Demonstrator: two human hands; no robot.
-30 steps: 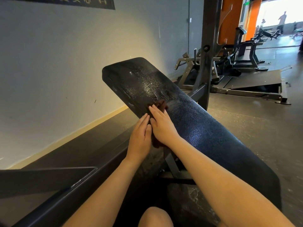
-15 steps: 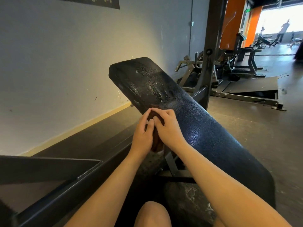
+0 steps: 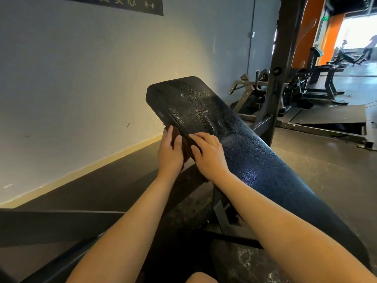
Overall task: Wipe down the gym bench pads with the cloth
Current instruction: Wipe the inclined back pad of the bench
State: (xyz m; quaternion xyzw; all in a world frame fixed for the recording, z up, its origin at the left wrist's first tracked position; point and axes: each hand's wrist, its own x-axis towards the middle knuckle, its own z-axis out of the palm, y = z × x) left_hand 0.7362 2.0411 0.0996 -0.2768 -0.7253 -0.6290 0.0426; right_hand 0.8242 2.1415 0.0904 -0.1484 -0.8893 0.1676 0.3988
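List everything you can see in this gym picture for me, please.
bench pad: one, black, tilted up, centre, whitish streaks near its top
cloth: one, brown, against the pad's left side edge
wall: one, grey-white, left
sign: one, dark strip with pale characters, top of the wall
rack post: one, black, behind the pad
gym machines: several, dark, right background
pillar: one, orange, top right
floor: dark grey, right
distant person: one, in the bright doorway, far right
left hand: holds the cloth against the pad's side
right hand: fingers rest on the pad's top edge
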